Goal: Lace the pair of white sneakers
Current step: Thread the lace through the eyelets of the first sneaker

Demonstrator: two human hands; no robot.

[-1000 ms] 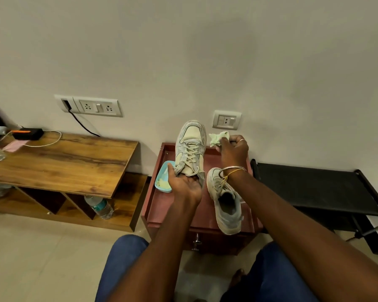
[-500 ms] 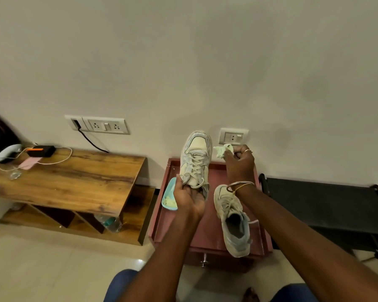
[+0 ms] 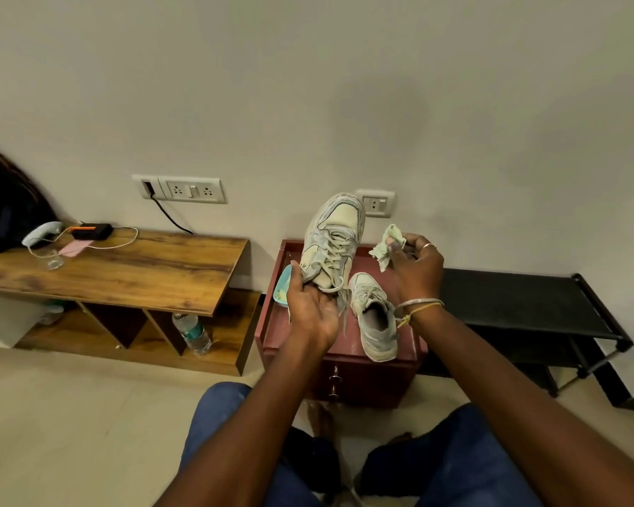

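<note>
– White leather, greyed with wear: that is the sneaker (image 3: 334,238) we hold up over the maroon cabinet (image 3: 339,365), toe pointing at the far wall.

– Which hand has it?

– Our left hand (image 3: 312,309). The fingers are curled round the heel end, thumb on the left side, and the shoe stands nearly upright. Its laces (image 3: 333,250) cross the tongue, and one loose end hangs down past our palm.

– And our right hand (image 3: 416,269)?

– It is right of the raised shoe, apart from it. Thumb and fingers pinch a crumpled pale green cloth (image 3: 388,247). We see a ring on one finger and thin bangles (image 3: 420,305) at the wrist.

– Where is the other shoe?

– The second sneaker (image 3: 375,318) lies on the cabinet top, sole down, toe to the far side and its opening towards us. It sits just right of our left hand and under our right wrist. Some lacing shows near its toe; how far it runs we cannot tell.

– Anything else on the cabinet?

– A light blue dish (image 3: 282,290) at the left edge, partly behind our left hand.

– And around it?

– To the left, a wooden table (image 3: 132,272) with a water bottle (image 3: 193,333) on its lower shelf. To the right, a black rack (image 3: 520,301). A wall socket (image 3: 376,203) shows just behind the raised toe.
</note>
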